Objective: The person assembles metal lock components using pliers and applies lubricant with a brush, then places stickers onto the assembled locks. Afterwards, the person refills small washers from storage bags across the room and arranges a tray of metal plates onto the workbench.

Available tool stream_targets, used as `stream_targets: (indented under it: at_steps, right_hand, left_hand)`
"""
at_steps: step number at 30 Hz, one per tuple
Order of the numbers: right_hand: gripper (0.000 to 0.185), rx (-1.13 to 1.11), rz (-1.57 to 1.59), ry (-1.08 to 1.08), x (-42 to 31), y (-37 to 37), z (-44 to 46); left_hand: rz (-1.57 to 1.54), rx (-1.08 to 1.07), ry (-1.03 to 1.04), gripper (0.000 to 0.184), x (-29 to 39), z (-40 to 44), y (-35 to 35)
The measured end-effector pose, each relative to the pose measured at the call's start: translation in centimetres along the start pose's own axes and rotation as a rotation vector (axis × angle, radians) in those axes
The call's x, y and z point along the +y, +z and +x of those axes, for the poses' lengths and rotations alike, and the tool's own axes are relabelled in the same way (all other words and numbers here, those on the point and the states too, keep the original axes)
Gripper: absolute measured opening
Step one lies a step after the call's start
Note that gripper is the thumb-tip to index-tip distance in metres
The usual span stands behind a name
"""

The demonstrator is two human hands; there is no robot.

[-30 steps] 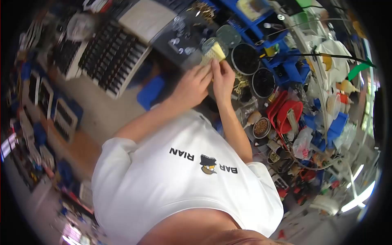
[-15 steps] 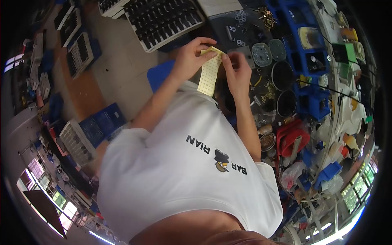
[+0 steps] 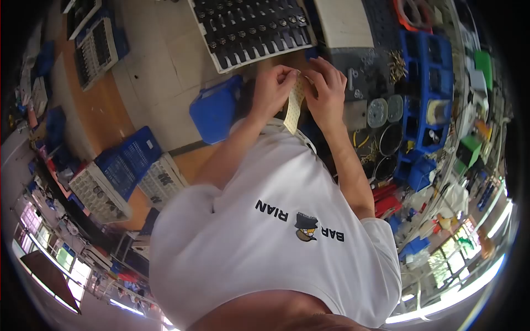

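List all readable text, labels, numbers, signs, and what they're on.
"BAR", upside down: white T-shirt
"RIAN", upside down: same shirt
Cap emblem lettering: too small
Yellow strip printed marks: too small
Label on blue crate: too small
No other text readable.

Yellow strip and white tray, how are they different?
The strip is narrow; the tray is wide. The strip is yellow with tiny marks; the tray is white with dark parts. The left hand and right hand hold the strip; neither touches the tray. Both look patterned.
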State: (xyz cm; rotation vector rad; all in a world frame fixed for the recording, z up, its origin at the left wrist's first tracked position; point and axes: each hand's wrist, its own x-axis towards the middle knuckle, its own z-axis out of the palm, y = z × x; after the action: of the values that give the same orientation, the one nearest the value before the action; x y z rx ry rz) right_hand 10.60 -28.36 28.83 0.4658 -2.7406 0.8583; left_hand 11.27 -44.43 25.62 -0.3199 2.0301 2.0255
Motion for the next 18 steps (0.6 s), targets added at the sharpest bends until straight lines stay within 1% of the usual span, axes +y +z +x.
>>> stream_targets:
  at_steps: [1,2,3,5,6,7,9,10,11,13,14,15,17,18]
  right_hand:
    - [0.018,0.009,-0.069,-0.092,-0.1,1.8,1.6]
    - [0.019,-0.002,-0.077,-0.111,-0.1,3.8,3.1]
    - [0.019,-0.027,-0.082,-0.114,0.3,5.8,4.7]
    - [0.019,-0.063,-0.123,-0.212,0.5,9.0,7.5]
    - [0.018,-0.082,-0.095,-0.237,0.9,10.8,8.8]
    - [0.018,-0.093,-0.096,-0.233,1.5,12.7,10.1]
    - [0.017,-0.165,0.001,-0.201,2.7,16.2,12.3]
    - [0.017,-0.174,0.004,-0.198,3.7,18.4,13.3]
    - [0.017,-0.171,0.075,-0.113,5.3,20.9,14.0]
    - [0.017,-0.167,0.219,0.047,9.0,26.1,15.5]
    - [0.014,-0.188,0.234,0.052,11.7,29.0,16.1]
    - [0.011,-0.237,0.171,0.042,13.8,31.3,16.6]
    - [0.010,-0.338,0.108,0.024,17.8,35.8,16.8]
    - [0.010,-0.344,0.111,0.025,19.4,37.5,16.5]
  left_hand:
    - [0.035,0.034,-0.013,0.023,-0.5,1.4,-1.4]
    - [0.027,0.086,0.008,0.023,-1.1,3.2,-2.5]
    - [0.010,0.091,-0.009,0.023,-1.9,5.3,-3.9]
    - [0.131,0.144,-0.061,0.024,-2.8,8.3,-6.3]
    - [0.098,0.173,-0.112,0.027,-2.9,9.6,-7.2]
    - [0.093,0.171,-0.122,0.027,-3.7,11.2,-8.1]
    - [0.112,0.227,-0.149,0.030,-5.9,14.5,-9.8]
    - [0.095,0.232,-0.151,0.032,-7.8,16.2,-10.6]
    - [0.094,0.232,-0.159,0.032,-9.4,17.9,-11.4]
    - [0.132,0.311,-0.221,0.032,-12.8,21.1,-12.7]
    - [0.244,0.296,-0.208,0.031,-14.5,22.4,-13.6]
    - [0.247,0.299,-0.212,0.031,-15.9,23.5,-14.2]
    - [0.208,0.262,-0.253,0.024,-18.4,24.7,-14.6]
    - [0.168,0.216,-0.254,0.026,-19.8,25.2,-14.8]
